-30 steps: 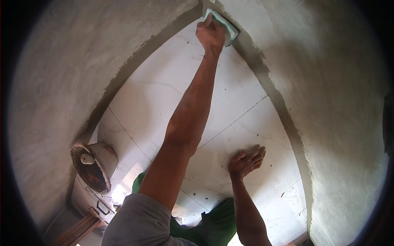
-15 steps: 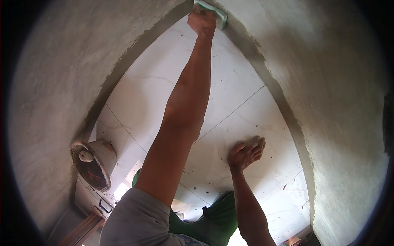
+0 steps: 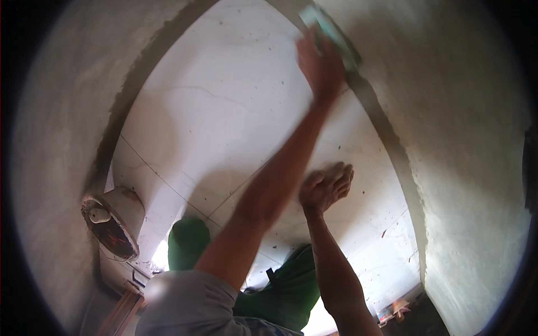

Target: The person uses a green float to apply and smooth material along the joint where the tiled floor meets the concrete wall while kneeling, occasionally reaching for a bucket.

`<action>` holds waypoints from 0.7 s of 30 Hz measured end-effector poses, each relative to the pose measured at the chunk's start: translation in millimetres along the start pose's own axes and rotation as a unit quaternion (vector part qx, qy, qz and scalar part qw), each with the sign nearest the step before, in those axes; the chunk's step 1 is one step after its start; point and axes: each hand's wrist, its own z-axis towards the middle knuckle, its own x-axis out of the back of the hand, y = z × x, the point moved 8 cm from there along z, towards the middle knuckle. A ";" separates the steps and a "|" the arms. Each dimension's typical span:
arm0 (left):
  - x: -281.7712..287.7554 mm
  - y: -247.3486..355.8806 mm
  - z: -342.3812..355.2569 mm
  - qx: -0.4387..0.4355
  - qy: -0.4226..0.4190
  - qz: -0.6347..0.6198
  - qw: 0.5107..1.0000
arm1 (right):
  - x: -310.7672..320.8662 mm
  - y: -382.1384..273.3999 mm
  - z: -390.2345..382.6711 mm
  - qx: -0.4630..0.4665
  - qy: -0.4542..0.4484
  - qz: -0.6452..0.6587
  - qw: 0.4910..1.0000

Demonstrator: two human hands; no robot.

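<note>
My left hand (image 3: pixel 322 70) reaches far ahead, closed around a pale green plastering float (image 3: pixel 334 36). The float is smeared by motion and lies along the darker band of mortar (image 3: pixel 372 103) at the foot of the right wall. How the fingers wrap its grip is partly hidden. Nearer to me, my right hand (image 3: pixel 325 187) rests on the white tiled floor (image 3: pixel 235 106), fingers loosely apart and nothing seen in them.
At the left, a mortar-stained bucket (image 3: pixel 126 210) leans by the left wall (image 3: pixel 61 112); a pale rounded thing (image 3: pixel 100 215) shows at its mouth. Small crumbs dot the tiles. My green-trousered knee (image 3: pixel 188 243) is below. Wooden pieces (image 3: pixel 120 316) lie at lower left.
My left hand has brought the float out of the far corner, rightward and nearer along the right wall's base. My right hand stays on the floor, while the whole view has shifted slightly.
</note>
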 end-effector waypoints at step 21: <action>-40.3 -81.1 140.0 0.034 -0.059 0.005 0.998 | 7.1 -4.6 4.3 0.025 0.041 0.006 0.999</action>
